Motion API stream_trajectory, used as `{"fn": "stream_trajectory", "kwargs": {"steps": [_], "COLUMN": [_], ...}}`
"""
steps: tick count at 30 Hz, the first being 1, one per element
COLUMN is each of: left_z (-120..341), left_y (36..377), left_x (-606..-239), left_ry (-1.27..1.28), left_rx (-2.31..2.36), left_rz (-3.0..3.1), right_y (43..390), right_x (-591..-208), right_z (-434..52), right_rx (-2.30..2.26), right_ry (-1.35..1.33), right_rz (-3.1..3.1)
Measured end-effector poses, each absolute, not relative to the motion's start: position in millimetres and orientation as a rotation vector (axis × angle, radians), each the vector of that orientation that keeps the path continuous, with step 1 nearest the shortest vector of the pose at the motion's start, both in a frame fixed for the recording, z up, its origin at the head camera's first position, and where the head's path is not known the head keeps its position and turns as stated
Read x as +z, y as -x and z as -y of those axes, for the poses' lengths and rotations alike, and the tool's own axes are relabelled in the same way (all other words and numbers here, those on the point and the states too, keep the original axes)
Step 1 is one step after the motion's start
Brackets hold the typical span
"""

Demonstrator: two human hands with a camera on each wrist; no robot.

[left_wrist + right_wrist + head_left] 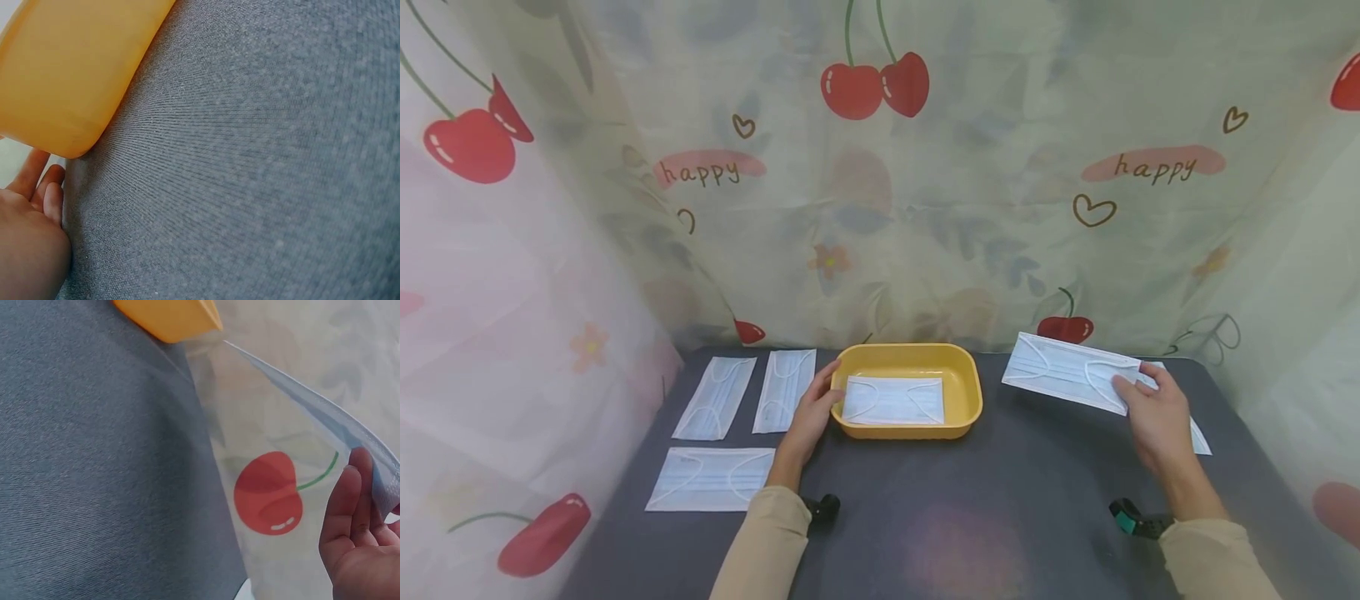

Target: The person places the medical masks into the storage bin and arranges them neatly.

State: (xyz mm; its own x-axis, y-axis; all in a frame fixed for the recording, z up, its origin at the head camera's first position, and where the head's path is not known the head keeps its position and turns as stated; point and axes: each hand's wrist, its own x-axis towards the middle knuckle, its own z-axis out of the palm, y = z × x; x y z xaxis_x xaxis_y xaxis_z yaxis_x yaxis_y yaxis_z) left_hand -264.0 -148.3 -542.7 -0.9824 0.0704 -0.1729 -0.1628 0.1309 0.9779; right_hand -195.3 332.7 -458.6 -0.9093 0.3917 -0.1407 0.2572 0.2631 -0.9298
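Observation:
My left hand [808,412] is at the left end of a yellow plastic tub [906,432], holding its rim with the fingers along the outer wall. In the left wrist view the fingers [55,194] lie close under the tub's corner. A pale blue face mask [892,402] with white ear loops lies flat inside the tub. Raised above the table at the right, another face mask [1067,372] is pinched by one end between thumb and fingers of my right hand [1157,417]. The right wrist view shows this mask [312,403] nearly edge-on.
Three more masks lie left of the tub: two slanting side by side [715,400] [784,392] and one crosswise [707,479] nearer me. Behind my right hand, part of another mask [1201,437] shows on the dark grey table [962,517]. Printed curtains [880,208] surround the table.

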Motion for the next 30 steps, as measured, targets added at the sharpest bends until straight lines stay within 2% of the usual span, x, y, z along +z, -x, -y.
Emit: {"fn": "stream_trajectory", "kwargs": {"steps": [30], "left_z": [147.8], "left_y": [265.7], "left_x": [-542.1], "left_ry": [0.101], "left_rx": [1.951], "left_rz": [-2.202], "right_y": [200.1], "right_x": [-422.0], "right_z": [-307.8], "right_rx": [1.845], "right_ry": [0.389], "right_rz": [2.451]}}
